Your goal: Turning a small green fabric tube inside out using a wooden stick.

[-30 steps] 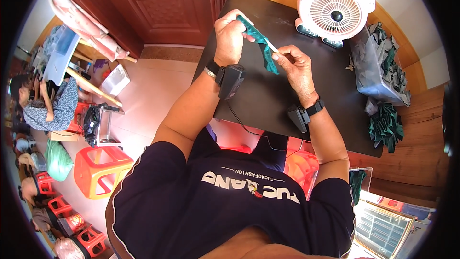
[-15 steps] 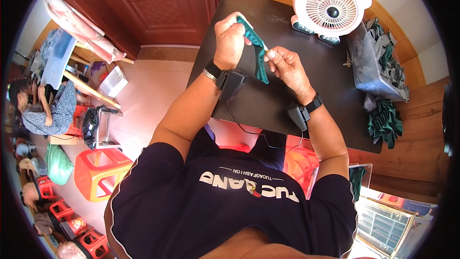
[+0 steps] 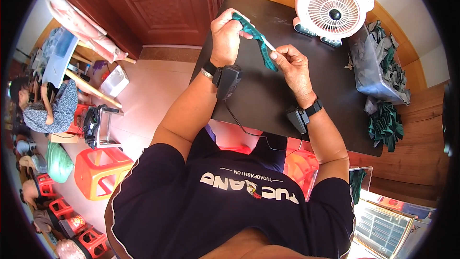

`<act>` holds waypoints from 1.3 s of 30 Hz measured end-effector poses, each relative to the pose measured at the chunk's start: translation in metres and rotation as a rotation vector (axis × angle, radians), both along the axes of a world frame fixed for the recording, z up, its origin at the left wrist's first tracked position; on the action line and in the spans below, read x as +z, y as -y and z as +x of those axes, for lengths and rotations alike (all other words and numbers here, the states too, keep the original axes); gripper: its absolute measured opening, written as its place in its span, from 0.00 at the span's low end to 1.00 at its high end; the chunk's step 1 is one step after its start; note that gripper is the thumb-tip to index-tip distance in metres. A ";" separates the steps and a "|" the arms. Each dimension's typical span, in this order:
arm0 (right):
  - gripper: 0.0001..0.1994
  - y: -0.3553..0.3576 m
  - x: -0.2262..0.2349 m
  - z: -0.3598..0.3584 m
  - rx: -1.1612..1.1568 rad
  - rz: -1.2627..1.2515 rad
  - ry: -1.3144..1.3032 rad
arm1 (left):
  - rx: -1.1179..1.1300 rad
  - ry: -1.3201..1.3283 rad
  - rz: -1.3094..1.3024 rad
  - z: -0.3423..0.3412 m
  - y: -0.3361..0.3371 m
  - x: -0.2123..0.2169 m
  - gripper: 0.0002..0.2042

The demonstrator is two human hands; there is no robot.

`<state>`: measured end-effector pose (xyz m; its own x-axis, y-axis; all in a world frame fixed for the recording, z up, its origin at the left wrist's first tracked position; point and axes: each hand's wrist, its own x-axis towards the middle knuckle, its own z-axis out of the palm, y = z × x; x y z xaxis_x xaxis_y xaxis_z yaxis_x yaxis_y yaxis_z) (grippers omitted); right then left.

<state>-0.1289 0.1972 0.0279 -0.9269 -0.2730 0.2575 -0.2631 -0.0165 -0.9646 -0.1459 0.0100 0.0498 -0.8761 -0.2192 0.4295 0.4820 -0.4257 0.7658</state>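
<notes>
Both my hands are raised over a black table. My left hand pinches the upper end of a teal-green strip of fabric. My right hand grips the lower end of the same strip together with a thin pale stick that runs along it. The strip hangs slightly slack between the two hands, above the tabletop. Each wrist carries a small black device on a strap.
A white and pink desk fan stands at the table's far edge. A grey bin of green and grey fabric pieces sits at the right, with a pile of dark green pieces beside it. Orange stools and another person are at the left.
My hands have drifted slightly and the fabric strip has been turned and pulled a little between them; both hands keep their hold.
</notes>
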 end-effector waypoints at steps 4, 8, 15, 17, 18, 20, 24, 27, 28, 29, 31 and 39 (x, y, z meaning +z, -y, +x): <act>0.07 0.000 0.000 0.001 0.015 0.048 -0.004 | -0.039 0.025 -0.017 0.003 -0.003 0.002 0.08; 0.12 -0.004 0.004 0.002 0.086 0.068 0.021 | -0.140 0.067 -0.059 0.008 -0.006 -0.001 0.08; 0.11 -0.001 0.009 0.005 0.122 0.067 0.107 | -0.099 0.044 -0.145 0.009 -0.007 -0.001 0.07; 0.10 0.000 0.007 0.005 0.047 0.112 0.047 | -0.112 0.011 -0.124 0.007 -0.007 -0.004 0.07; 0.08 0.000 0.005 0.003 0.022 0.042 0.042 | -0.111 0.013 -0.121 0.006 -0.008 -0.004 0.07; 0.07 0.000 0.000 0.001 -0.007 -0.028 0.043 | -0.082 0.042 -0.119 0.006 -0.011 -0.005 0.06; 0.06 -0.001 -0.001 -0.001 -0.060 -0.080 -0.095 | -0.137 0.039 -0.090 0.007 -0.013 -0.006 0.07; 0.10 -0.009 0.002 -0.004 0.093 0.022 0.117 | -0.098 0.028 -0.175 0.010 -0.012 -0.004 0.08; 0.12 -0.011 0.002 -0.008 0.192 0.031 0.157 | -0.084 0.025 -0.198 0.009 -0.011 -0.005 0.08; 0.14 -0.013 0.003 -0.011 0.290 0.041 0.196 | -0.069 0.020 -0.221 0.008 -0.010 -0.005 0.08; 0.14 -0.015 0.006 -0.012 0.259 0.050 0.161 | -0.058 -0.012 -0.252 0.009 -0.014 -0.002 0.09; 0.11 -0.018 0.018 -0.004 0.240 -0.024 -0.056 | -0.126 -0.077 -0.288 0.047 -0.013 0.045 0.17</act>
<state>-0.1331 0.2147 0.0455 -0.8204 -0.4766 0.3158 -0.3021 -0.1076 -0.9472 -0.0989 0.0227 0.0946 -0.8509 0.0291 0.5245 0.5007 -0.2568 0.8266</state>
